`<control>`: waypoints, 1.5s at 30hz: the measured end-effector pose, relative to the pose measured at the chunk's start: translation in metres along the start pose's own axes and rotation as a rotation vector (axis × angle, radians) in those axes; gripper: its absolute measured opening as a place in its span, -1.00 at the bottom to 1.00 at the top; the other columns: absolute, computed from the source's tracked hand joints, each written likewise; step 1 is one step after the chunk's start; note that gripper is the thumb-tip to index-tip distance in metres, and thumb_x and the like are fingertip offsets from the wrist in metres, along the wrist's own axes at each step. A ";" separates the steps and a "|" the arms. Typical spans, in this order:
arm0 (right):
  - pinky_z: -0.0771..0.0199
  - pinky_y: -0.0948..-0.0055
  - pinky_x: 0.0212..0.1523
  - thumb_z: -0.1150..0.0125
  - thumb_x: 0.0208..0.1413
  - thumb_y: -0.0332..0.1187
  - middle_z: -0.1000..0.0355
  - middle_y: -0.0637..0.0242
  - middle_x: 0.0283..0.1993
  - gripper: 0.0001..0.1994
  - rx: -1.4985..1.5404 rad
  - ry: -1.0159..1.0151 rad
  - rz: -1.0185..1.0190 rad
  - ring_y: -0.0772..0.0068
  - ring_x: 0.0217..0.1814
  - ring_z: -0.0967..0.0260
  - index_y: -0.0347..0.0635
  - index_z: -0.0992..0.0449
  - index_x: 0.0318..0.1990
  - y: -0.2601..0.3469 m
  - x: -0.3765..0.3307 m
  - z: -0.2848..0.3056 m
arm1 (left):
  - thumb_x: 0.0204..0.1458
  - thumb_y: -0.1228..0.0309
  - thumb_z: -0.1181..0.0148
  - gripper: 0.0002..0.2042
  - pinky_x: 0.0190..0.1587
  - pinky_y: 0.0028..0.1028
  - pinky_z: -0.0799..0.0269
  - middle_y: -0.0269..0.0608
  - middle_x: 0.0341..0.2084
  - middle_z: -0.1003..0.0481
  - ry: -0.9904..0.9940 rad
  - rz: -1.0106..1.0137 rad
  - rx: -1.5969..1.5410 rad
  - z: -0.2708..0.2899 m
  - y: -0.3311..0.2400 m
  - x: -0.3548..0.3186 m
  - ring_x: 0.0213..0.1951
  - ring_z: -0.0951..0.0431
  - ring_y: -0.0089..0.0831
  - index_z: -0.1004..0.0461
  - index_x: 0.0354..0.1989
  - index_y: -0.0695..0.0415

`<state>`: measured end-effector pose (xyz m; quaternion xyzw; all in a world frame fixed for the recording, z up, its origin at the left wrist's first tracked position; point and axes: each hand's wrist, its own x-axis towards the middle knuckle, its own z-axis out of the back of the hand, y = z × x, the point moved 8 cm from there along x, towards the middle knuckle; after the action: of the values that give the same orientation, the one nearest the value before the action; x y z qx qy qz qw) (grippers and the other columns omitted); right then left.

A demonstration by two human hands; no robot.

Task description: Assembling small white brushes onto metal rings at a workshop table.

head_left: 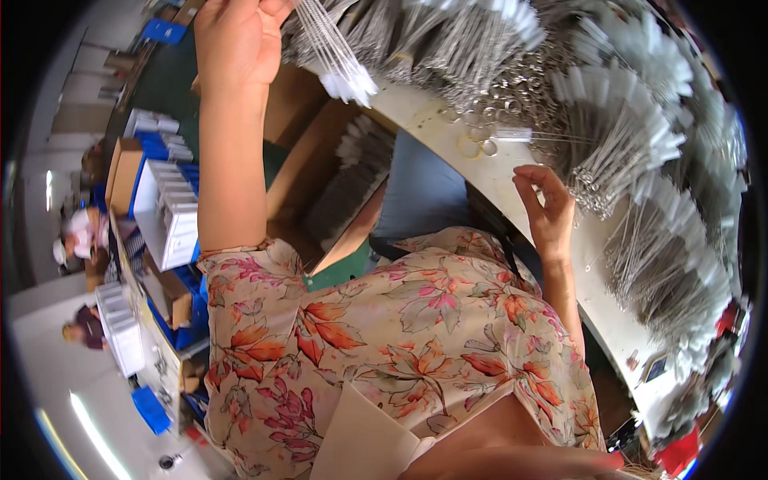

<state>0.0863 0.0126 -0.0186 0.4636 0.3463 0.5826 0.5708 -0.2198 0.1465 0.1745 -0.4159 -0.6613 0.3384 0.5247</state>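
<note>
My left hand (236,48) is raised at the upper edge, its fingers curled round a bundle of thin wire brushes (332,52) with white bristle ends pointing down. The picture's edge cuts off part of that hand and the bundle's top. My right hand (550,212) hovers by the near edge of the white table (428,112), thumb and forefinger drawn together in a pinch; whatever is between them is too small to make out. Just beyond it lie a single brush (514,134), yellow bands (470,146) and scattered metal rings (512,100).
Heaps of similar wire brushes (620,120) cover the table's far and right sides. Below its left edge stands an open cardboard box (292,180) with brushes inside. White trays (164,216) and blue bins stand at the left, where other people (84,236) are visible.
</note>
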 end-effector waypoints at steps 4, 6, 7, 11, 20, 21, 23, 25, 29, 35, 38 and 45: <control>-0.37 0.55 -0.21 -0.15 -0.03 -0.53 -0.48 0.27 -0.34 -0.86 0.057 0.120 -0.065 0.49 -0.30 -0.41 -0.25 -0.51 -0.27 -0.012 -0.009 -0.031 | 0.10 0.44 0.00 -0.83 -0.17 -0.36 -0.46 -0.12 -0.37 -0.49 -0.052 0.082 0.112 0.080 0.001 -0.011 -0.37 -0.51 -0.41 -0.45 -0.33 0.32; -0.38 0.54 -0.25 -0.16 -0.03 -0.53 -0.47 0.26 -0.35 -0.87 -0.031 0.119 -0.061 0.47 -0.32 -0.42 -0.24 -0.51 -0.28 -0.013 -0.013 -0.036 | 0.12 0.45 0.06 -0.83 -0.10 -0.31 -0.45 -0.15 -0.41 -0.45 0.153 0.169 0.163 0.085 0.046 -0.026 -0.41 -0.44 -0.47 -0.41 -0.31 0.31; -0.38 0.53 -0.29 -0.16 -0.03 -0.53 -0.46 0.25 -0.37 -0.88 -0.076 0.131 -0.025 0.45 -0.35 -0.42 -0.24 -0.50 -0.30 -0.008 -0.014 -0.041 | 0.13 0.47 0.08 -0.85 -0.16 -0.41 -0.45 -0.17 -0.43 -0.45 0.182 0.247 0.299 0.091 0.067 -0.042 -0.44 -0.43 -0.51 -0.41 -0.32 0.29; -0.38 0.49 -0.37 -0.17 -0.05 -0.54 -0.43 0.23 -0.41 -0.90 -0.198 0.160 0.096 0.37 -0.41 -0.42 -0.23 -0.50 -0.33 0.006 -0.017 -0.050 | 0.06 0.50 0.02 -0.89 -0.30 -0.47 -0.42 -0.22 -0.50 -0.49 0.513 0.545 0.817 0.102 0.187 -0.125 -0.44 -0.49 -0.47 -0.43 -0.31 0.22; -0.36 0.49 -0.46 -0.19 -0.13 -0.61 -0.42 0.23 -0.49 -0.89 -0.324 0.133 0.061 0.32 -0.49 -0.39 -0.22 -0.50 -0.40 -0.002 -0.007 -0.063 | -0.06 0.31 -0.09 -0.80 -0.18 -0.17 -0.37 -0.01 -0.39 -0.50 0.877 0.279 1.284 0.130 0.389 -0.188 -0.28 -0.51 -0.09 -0.48 -0.28 0.11; -0.36 0.49 -0.46 -0.19 -0.13 -0.61 -0.42 0.23 -0.49 -0.89 -0.332 0.130 0.058 0.32 -0.49 -0.39 -0.22 -0.50 -0.40 -0.004 -0.006 -0.064 | -0.04 0.31 -0.07 -0.78 -0.16 -0.17 -0.38 -0.03 -0.37 -0.51 0.885 0.214 1.374 0.139 0.401 -0.192 -0.26 -0.51 -0.08 -0.49 -0.23 0.07; -0.35 0.52 -0.49 -0.18 -0.13 -0.62 -0.42 0.25 -0.48 -0.88 -0.302 0.158 0.025 0.40 -0.52 -0.39 -0.22 -0.50 -0.40 0.001 -0.002 -0.070 | -0.04 0.27 -0.08 -0.75 -0.16 -0.16 -0.37 -0.05 -0.35 -0.51 0.747 0.125 1.426 0.192 0.457 -0.233 -0.26 -0.51 -0.09 -0.50 -0.22 0.09; -0.36 0.53 -0.49 -0.19 -0.13 -0.62 -0.42 0.26 -0.47 -0.88 -0.287 0.153 0.002 0.44 -0.51 -0.39 -0.22 -0.50 -0.39 0.000 0.004 -0.065 | -0.03 0.21 -0.09 -0.71 -0.18 -0.17 -0.38 -0.07 -0.33 -0.52 0.807 0.342 1.304 0.200 0.476 -0.257 -0.28 -0.52 -0.13 -0.51 -0.24 0.15; -0.38 0.55 -0.49 -0.19 -0.11 -0.59 -0.43 0.30 -0.47 -0.88 -0.207 0.219 -0.011 0.52 -0.50 -0.39 -0.21 -0.52 -0.37 -0.003 0.007 -0.041 | -0.01 0.27 -0.09 -0.69 -0.27 -0.43 -0.43 -0.12 -0.32 -0.52 0.596 0.722 0.364 0.152 0.376 -0.200 -0.33 -0.52 -0.35 -0.47 -0.24 0.29; -0.42 0.52 -0.42 -0.15 -0.07 -0.57 -0.46 0.30 -0.41 -0.88 0.052 0.331 -0.018 0.46 -0.43 -0.41 -0.22 -0.53 -0.33 0.014 0.026 -0.015 | 0.09 0.26 -0.04 -0.65 -0.21 -0.33 -0.50 0.01 -0.30 -0.50 0.920 0.746 0.121 0.045 0.162 -0.037 -0.31 -0.56 -0.25 -0.42 -0.21 0.39; -0.38 0.50 -0.43 -0.17 -0.07 -0.58 -0.46 0.30 -0.40 -0.87 0.045 0.252 0.026 0.47 -0.40 -0.41 -0.21 -0.53 -0.32 0.028 0.033 0.021 | 0.10 0.32 -0.02 -0.72 -0.33 -0.44 -0.49 -0.14 -0.39 -0.50 1.019 0.461 0.129 -0.064 0.126 0.047 -0.42 -0.53 -0.41 -0.41 -0.16 0.30; -0.42 0.52 -0.36 -0.14 -0.14 -0.67 -0.44 0.25 -0.43 -0.84 -0.067 -0.085 0.052 0.43 -0.41 -0.41 -0.28 -0.52 -0.35 0.050 0.029 0.125 | -0.10 0.27 -0.18 -0.75 -0.26 -0.26 -0.42 -0.04 -0.36 -0.52 0.736 -0.235 1.447 -0.176 0.248 0.221 -0.28 -0.53 -0.14 -0.46 -0.31 0.16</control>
<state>0.1887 0.0199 0.0735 0.4774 0.2900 0.5884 0.5846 -0.0231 0.4535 0.0853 0.0132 -0.1043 0.4659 0.8786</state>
